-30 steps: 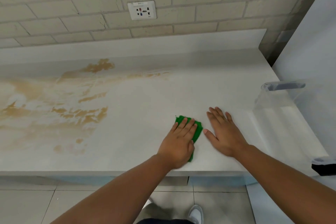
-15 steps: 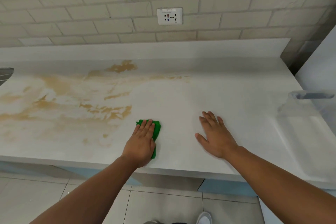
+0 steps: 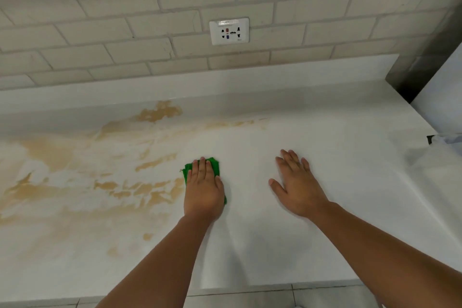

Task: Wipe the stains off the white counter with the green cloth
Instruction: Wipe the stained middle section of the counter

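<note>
My left hand [image 3: 203, 191] lies flat on the green cloth [image 3: 214, 167], pressing it onto the white counter [image 3: 275, 245] near the middle. Only the cloth's far edge and a sliver by my wrist show past the hand. Yellow-brown stains [image 3: 140, 190] spread over the counter's left half, and their right edge touches the cloth. A thinner streak of stain [image 3: 232, 124] runs along the back. My right hand [image 3: 297, 186] rests palm down on clean counter to the right, fingers spread, holding nothing.
A tiled wall with a white socket [image 3: 229, 31] rises behind the counter's raised back edge [image 3: 225, 77]. A white appliance side [image 3: 442, 92] stands at the far right, with a clear plastic container [image 3: 440, 150] beside it. Floor tiles [image 3: 250, 299] show below the front edge.
My left hand has slid the green cloth leftward and away from the front edge, up to the stains. The right hand stayed planted. The camera moved closer over the counter.
</note>
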A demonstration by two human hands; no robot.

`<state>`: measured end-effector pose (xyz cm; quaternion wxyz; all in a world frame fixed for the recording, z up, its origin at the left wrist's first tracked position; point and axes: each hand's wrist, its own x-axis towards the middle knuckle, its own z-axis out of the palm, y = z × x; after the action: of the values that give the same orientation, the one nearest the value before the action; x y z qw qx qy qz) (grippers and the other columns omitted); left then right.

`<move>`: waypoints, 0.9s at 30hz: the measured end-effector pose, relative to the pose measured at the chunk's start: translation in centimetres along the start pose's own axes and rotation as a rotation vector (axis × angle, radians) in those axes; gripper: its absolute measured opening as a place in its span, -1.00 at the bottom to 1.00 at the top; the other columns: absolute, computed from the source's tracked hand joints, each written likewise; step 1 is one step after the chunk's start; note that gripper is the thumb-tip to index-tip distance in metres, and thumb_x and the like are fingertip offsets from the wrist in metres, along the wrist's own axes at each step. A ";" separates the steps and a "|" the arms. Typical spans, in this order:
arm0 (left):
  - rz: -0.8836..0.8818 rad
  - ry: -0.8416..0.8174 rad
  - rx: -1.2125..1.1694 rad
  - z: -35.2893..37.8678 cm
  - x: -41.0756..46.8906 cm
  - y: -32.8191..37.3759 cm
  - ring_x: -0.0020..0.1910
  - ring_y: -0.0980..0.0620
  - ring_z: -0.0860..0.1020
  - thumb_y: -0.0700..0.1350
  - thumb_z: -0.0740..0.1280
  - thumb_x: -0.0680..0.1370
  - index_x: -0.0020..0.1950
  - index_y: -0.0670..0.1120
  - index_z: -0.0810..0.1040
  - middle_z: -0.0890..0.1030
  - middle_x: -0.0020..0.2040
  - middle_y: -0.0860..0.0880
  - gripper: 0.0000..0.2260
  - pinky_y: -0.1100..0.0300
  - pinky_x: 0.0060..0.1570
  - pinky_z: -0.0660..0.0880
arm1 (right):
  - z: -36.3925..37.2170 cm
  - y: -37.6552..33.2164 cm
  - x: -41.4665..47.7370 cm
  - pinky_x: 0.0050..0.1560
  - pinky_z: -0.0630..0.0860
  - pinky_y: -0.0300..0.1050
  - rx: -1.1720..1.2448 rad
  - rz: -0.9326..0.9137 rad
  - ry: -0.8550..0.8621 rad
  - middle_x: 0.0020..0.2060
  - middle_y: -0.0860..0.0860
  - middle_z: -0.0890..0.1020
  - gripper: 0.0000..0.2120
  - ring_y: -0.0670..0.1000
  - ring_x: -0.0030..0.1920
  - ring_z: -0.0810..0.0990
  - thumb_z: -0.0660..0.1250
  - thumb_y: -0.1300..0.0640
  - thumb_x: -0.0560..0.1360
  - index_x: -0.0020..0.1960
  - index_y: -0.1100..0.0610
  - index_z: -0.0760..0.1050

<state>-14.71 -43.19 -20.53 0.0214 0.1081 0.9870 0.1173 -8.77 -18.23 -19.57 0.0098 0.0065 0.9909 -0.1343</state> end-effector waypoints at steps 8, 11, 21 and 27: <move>-0.107 0.057 -0.001 -0.2 7.7 -1.7 0.58 -0.06 -0.12 -0.04 -0.07 0.65 0.59 -0.18 0.01 -0.03 0.61 -0.10 -0.48 0.06 0.54 -0.18 | -2.1 4.9 8.6 0.56 -0.12 0.11 -0.024 0.039 0.047 0.59 0.09 0.05 -0.17 0.08 0.58 -0.08 -0.22 -0.31 0.47 0.57 0.16 0.10; -0.150 0.076 0.003 -0.4 10.9 -2.5 0.58 -0.08 -0.08 -0.04 -0.05 0.64 0.58 -0.19 0.05 0.01 0.60 -0.12 -0.48 0.03 0.55 -0.14 | -2.6 7.6 11.1 0.55 -0.07 0.14 -0.053 0.046 0.057 0.58 0.13 0.10 -0.22 0.11 0.58 -0.03 -0.16 -0.28 0.50 0.55 0.18 0.14; -0.196 0.062 0.021 -0.7 18.8 -3.3 0.58 -0.10 -0.06 -0.11 -0.02 0.65 0.58 -0.22 0.05 0.03 0.60 -0.14 -0.50 0.04 0.55 -0.14 | -2.8 12.6 16.2 0.52 -0.01 0.23 -0.155 -0.051 0.055 0.55 0.17 0.15 -0.27 0.15 0.57 0.03 -0.13 -0.25 0.53 0.51 0.20 0.18; -0.093 0.049 0.052 -0.4 21.6 -2.3 0.58 -0.10 -0.04 -0.11 -0.01 0.65 0.57 -0.24 0.07 0.05 0.60 -0.16 -0.51 0.03 0.55 -0.10 | -2.9 14.4 18.3 0.53 -0.05 0.22 -0.118 -0.008 0.047 0.57 0.16 0.10 -0.19 0.14 0.57 -0.03 -0.20 -0.31 0.50 0.53 0.21 0.13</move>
<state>-36.34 -40.76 -21.04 0.0000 0.0600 0.9939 0.0929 -26.85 -3.41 -20.97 -0.0136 0.0049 0.9970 -0.0756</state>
